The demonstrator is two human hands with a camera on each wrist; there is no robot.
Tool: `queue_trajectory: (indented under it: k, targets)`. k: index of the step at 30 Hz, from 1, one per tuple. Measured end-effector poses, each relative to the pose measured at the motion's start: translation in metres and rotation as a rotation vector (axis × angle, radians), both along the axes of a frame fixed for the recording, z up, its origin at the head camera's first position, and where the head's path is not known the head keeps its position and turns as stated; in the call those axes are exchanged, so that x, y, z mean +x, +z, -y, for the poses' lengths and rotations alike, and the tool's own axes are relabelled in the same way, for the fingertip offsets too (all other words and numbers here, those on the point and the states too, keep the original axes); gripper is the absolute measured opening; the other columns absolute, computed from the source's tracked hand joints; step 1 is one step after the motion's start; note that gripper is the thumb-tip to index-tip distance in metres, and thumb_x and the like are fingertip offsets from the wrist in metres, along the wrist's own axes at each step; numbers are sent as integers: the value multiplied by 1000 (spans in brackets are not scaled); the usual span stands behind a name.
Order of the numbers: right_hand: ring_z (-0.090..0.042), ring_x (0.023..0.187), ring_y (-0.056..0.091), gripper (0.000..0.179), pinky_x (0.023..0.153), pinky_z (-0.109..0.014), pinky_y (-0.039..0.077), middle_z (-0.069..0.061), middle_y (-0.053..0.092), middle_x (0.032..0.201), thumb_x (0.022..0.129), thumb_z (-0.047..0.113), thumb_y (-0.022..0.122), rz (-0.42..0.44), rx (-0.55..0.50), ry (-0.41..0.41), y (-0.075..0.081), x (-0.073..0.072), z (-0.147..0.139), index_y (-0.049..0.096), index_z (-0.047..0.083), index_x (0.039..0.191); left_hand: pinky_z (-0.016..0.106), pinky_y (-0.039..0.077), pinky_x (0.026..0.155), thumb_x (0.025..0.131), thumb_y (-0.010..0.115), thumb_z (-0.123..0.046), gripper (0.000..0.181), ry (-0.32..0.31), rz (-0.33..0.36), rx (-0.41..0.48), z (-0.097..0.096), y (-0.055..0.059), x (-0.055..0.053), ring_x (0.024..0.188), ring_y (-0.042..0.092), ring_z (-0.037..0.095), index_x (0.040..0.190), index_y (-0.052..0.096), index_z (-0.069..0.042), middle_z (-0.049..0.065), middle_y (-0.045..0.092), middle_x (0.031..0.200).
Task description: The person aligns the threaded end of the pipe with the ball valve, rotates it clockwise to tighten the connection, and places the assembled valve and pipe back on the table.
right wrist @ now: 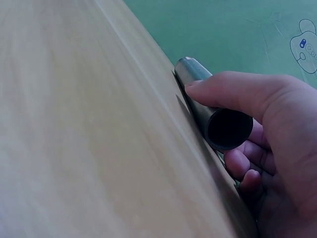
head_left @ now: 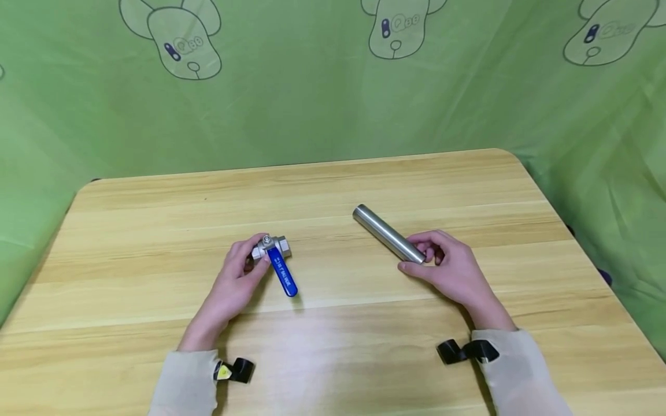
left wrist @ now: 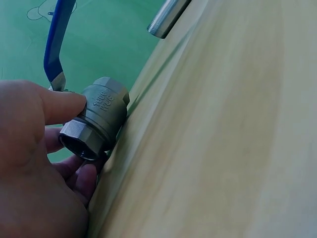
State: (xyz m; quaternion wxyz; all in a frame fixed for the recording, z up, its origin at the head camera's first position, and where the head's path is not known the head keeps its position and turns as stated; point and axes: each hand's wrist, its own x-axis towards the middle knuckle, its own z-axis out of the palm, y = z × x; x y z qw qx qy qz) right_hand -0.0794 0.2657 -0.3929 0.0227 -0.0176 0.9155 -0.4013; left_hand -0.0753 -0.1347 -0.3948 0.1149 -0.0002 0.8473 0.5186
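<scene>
On the left of the head view, my left hand (head_left: 234, 286) holds a steel ball valve (head_left: 283, 247) between thumb and fingers. Its blue lever (head_left: 282, 273) slants toward the near right. Raised lettering marks the valve body (left wrist: 105, 106) in the left wrist view, and one hexagonal opening faces that camera. My right hand (head_left: 458, 271) pinches the near end of a steel pipe (head_left: 385, 230), whose far end points up and left. The pipe's dark hollow end (right wrist: 230, 130) shows below the thumb in the right wrist view. Valve and pipe are apart.
Both hands are over a light wood-grain table (head_left: 333, 358). Green cloth (head_left: 291, 110) printed with cartoon animal heads hangs behind it and at its sides. Each wrist carries a black strap device, the left one (head_left: 241, 370) and the right one (head_left: 452, 351).
</scene>
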Motion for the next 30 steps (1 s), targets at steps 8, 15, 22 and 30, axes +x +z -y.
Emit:
queue_trajectory:
  k: [8, 15, 22, 30]
  targets:
    - [-19, 91, 53, 51, 69, -21, 45, -5, 62, 102, 86, 40, 92, 7, 10, -3, 1, 0, -2, 72, 19, 127, 49, 47, 119, 110, 60, -28, 58, -3, -4, -7, -2, 1, 0, 131, 48, 30, 164, 43, -16, 15, 47, 147]
    - [-19, 92, 52, 51, 69, -21, 44, -5, 61, 102, 86, 40, 92, 15, 1, -1, 1, -1, 1, 72, 18, 128, 43, 47, 114, 111, 58, -31, 58, 6, -14, -37, -2, 0, 0, 129, 47, 28, 165, 42, -16, 12, 50, 146]
    - [-19, 91, 53, 49, 68, -20, 45, -5, 62, 101, 86, 36, 92, -5, -7, -6, -1, 0, 1, 72, 17, 127, 30, 47, 97, 110, 61, -26, 55, 32, -68, -11, -2, -3, 0, 110, 48, 22, 163, 46, -24, 10, 56, 133]
    - [-19, 90, 53, 49, 68, -20, 45, -5, 62, 100, 86, 39, 92, -3, 1, -8, -1, 0, 1, 73, 18, 125, 25, 48, 91, 108, 65, -24, 51, 74, -86, 17, -4, -5, -1, 106, 49, 19, 158, 55, -18, 10, 63, 125]
